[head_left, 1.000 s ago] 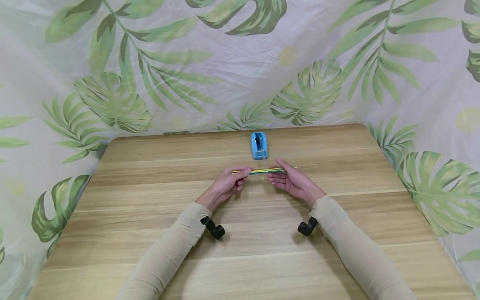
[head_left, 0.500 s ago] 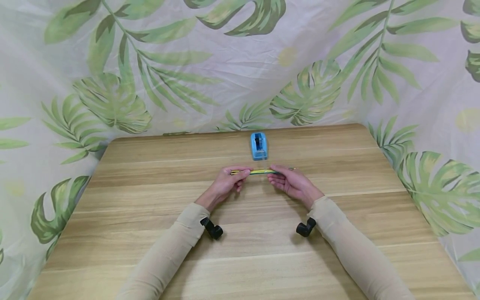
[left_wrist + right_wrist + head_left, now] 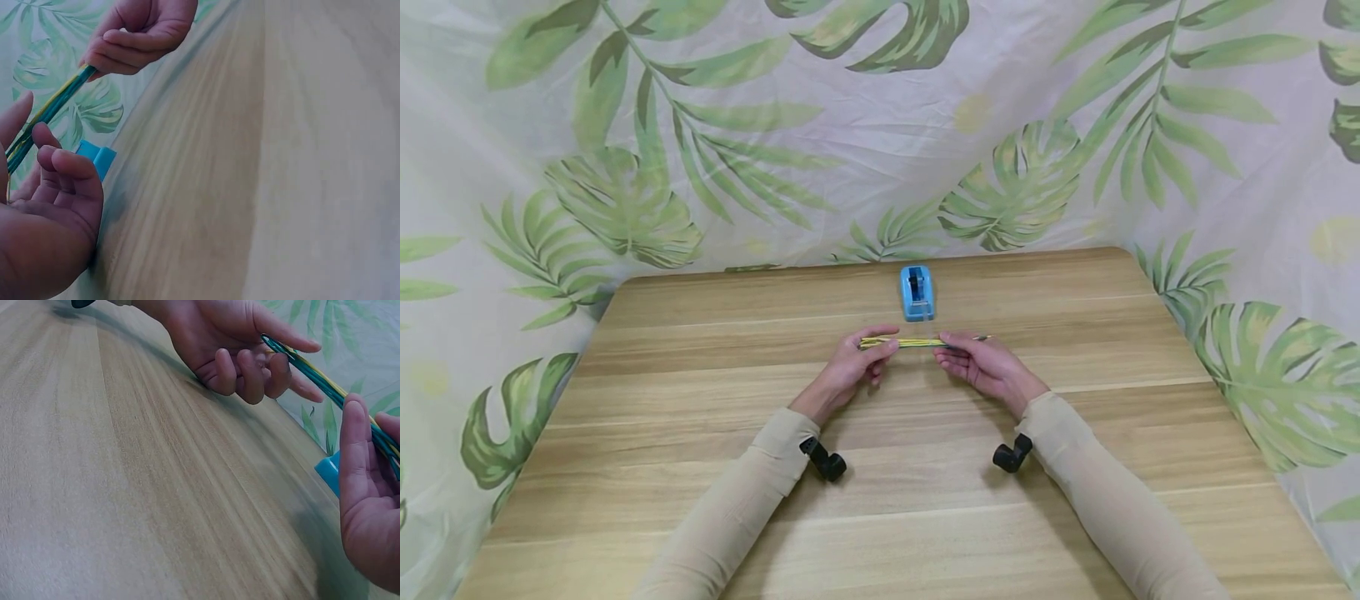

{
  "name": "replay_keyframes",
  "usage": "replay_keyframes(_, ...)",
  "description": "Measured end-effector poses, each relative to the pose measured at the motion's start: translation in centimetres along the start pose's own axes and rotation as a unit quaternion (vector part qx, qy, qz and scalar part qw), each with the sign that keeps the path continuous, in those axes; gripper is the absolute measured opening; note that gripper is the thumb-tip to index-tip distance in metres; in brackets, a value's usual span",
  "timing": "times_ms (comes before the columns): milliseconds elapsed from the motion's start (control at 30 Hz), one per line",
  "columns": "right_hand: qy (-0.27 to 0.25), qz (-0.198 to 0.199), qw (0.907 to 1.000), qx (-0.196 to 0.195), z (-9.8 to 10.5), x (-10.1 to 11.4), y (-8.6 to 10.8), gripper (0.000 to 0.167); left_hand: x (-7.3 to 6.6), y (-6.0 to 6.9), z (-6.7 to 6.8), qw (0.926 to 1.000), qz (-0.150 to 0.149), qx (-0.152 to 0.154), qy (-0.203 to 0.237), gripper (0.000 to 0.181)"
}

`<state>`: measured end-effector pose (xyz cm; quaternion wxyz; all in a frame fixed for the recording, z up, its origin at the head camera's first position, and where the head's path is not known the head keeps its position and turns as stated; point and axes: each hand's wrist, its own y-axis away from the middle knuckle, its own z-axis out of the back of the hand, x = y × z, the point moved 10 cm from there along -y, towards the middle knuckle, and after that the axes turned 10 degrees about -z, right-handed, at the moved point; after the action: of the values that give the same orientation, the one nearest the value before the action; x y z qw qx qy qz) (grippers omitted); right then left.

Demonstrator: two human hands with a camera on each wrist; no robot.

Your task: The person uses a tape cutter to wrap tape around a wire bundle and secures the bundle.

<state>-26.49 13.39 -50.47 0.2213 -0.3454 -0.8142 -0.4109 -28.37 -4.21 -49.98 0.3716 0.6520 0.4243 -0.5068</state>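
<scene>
A bundle of thin yellow and green wire-like strands (image 3: pixel 917 342) lies level between both hands above the table. My left hand (image 3: pixel 847 364) holds its left end between thumb and fingers, with the index finger lifted off and stretched out. My right hand (image 3: pixel 988 362) pinches the right part under its thumb, and the tips stick out beyond. In the right wrist view the bundle (image 3: pixel 319 376) shows bent loops at the left-hand end. A blue tape dispenser (image 3: pixel 917 293) stands just behind the bundle. A faint clear strip (image 3: pixel 927 317) hangs at its front; where it ends I cannot tell.
The wooden table (image 3: pixel 880 533) carries the dispenser near its back edge. A leaf-patterned cloth (image 3: pixel 880 133) hangs behind and beside it. A black camera mount sits on each wrist, left mount (image 3: pixel 823 460) and right mount (image 3: pixel 1012 455).
The right thumb has come down from its raised position onto the bundle. The left index finger has lifted, showing more of the bundle's left end. The dispenser stays put.
</scene>
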Motion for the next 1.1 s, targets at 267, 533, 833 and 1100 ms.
replay_keyframes(267, 0.004, 0.006, 0.9998, 0.021, -0.1, 0.3, -0.1, 0.014, 0.3, 0.3, -0.8, 0.9951, 0.028, 0.002, 0.094, 0.045)
replay_keyframes(533, 0.021, 0.006, 0.9994, 0.025, -0.2, 0.5, 0.0, 0.016, 0.4, 0.4, -1.1, 0.9930, 0.055, 0.002, 0.104, 0.023)
replay_keyframes(833, 0.051, 0.003, 0.9984, 0.022, 0.1, 0.9, 0.1, 0.016, 1.3, 0.1, -0.8, 0.9919, 0.096, -0.024, 0.080, 0.055)
replay_keyframes(1100, 0.076, 0.004, 0.9970, 0.016, 0.1, 1.1, -0.1, 0.041, 1.7, -0.1, -0.4, 0.9915, 0.089, -0.054, 0.079, 0.024)
